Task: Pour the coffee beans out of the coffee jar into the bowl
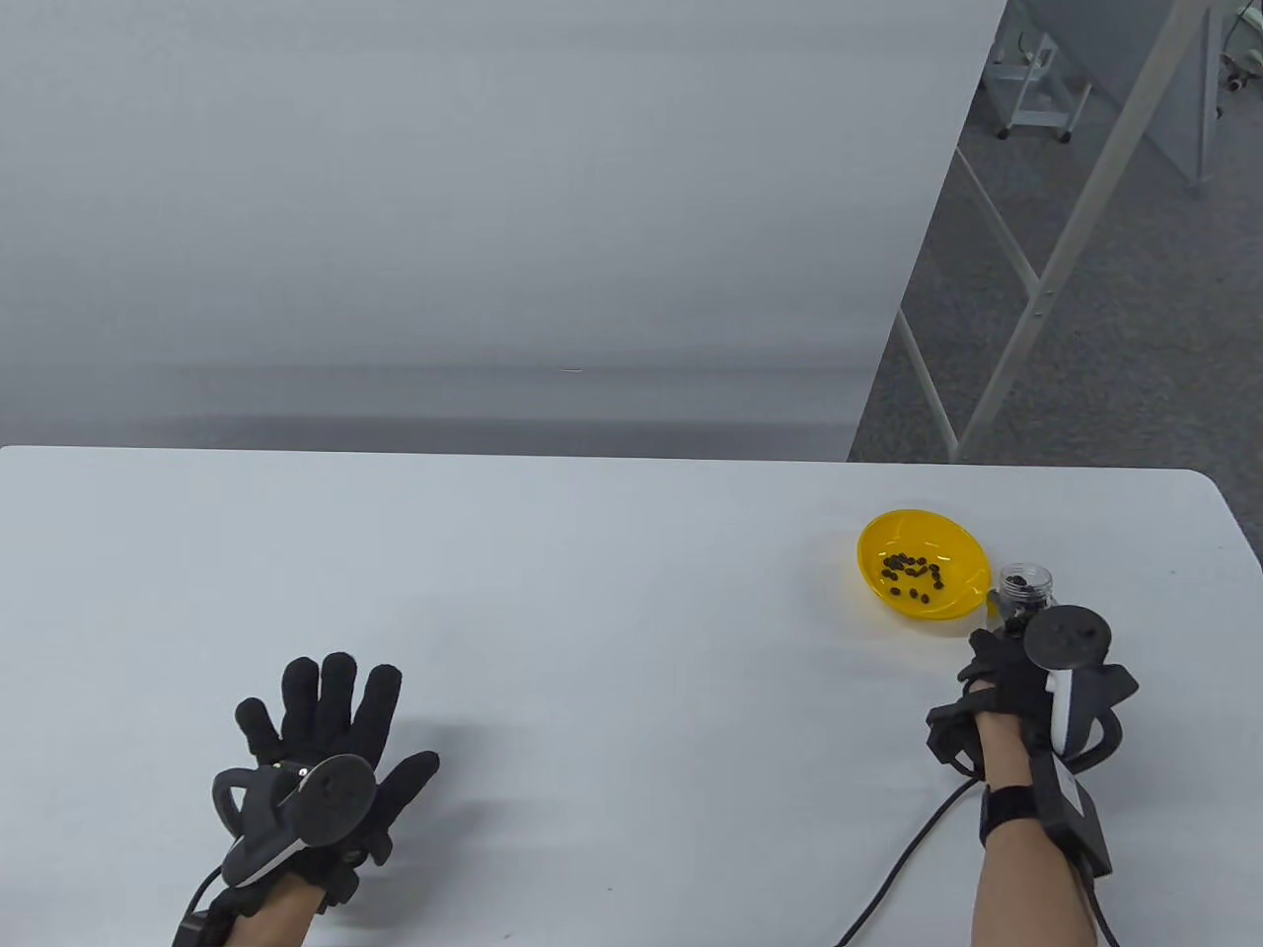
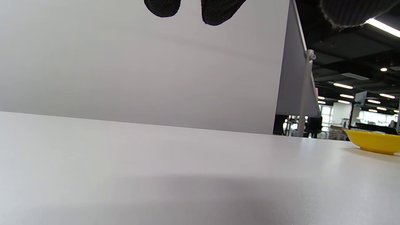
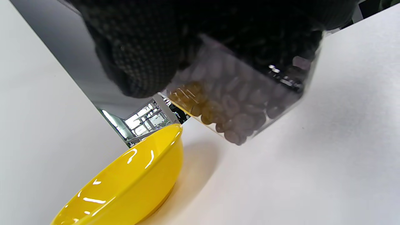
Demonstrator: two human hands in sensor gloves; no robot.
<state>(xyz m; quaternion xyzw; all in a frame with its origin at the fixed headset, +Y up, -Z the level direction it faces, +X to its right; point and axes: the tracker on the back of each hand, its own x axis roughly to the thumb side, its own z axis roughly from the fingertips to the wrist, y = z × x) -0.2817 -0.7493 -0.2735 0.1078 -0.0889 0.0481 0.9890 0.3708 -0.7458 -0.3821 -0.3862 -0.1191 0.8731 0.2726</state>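
Observation:
A yellow bowl (image 1: 923, 564) with several dark coffee beans (image 1: 913, 577) in it sits on the white table (image 1: 592, 592) at the right. My right hand (image 1: 1002, 671) grips a clear coffee jar (image 1: 1023, 589) just right of the bowl. In the right wrist view the jar (image 3: 243, 103) has beans in its bottom, stands tilted, and its lower corner hangs just above the table beside the bowl (image 3: 137, 184). My left hand (image 1: 326, 725) lies flat, fingers spread, on the table at the left, holding nothing. Its fingertips (image 2: 162, 7) show in the left wrist view, with the bowl (image 2: 372, 142) far right.
A grey partition (image 1: 444, 197) stands behind the table's far edge. Metal frame legs (image 1: 1066, 247) stand on the carpet at the upper right. The table's right edge (image 1: 1238, 533) lies close to the jar. A cable (image 1: 908, 858) trails from my right wrist.

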